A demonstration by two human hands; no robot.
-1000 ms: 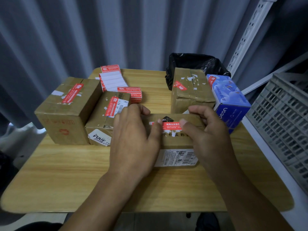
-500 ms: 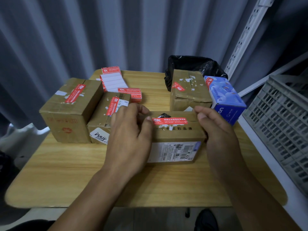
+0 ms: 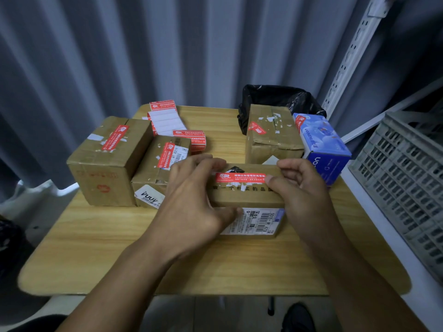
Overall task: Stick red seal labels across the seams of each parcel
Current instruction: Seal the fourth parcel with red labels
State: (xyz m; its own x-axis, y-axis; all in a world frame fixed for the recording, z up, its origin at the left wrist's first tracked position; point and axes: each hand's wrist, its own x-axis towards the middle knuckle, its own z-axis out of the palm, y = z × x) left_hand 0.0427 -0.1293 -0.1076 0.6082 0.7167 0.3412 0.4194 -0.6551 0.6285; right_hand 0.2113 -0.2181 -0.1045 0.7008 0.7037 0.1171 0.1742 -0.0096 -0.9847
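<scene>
Head view: parcel (image 3: 247, 197) mid-desk (image 3: 119, 248), red seal label (image 3: 239, 177) flat on top.
Left grip (image 3: 191, 200): wrapped round the parcel's left end.
Right grip (image 3: 302, 188): holds the parcel, thumb on the label's right end.
Change: thumbs swept outward from centre; seal looks finished.

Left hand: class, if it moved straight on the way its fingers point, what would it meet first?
Probably the stack of red seal labels just beyond the left hand, past the parcel it holds; depth is unclear, so it might slip by.
</scene>
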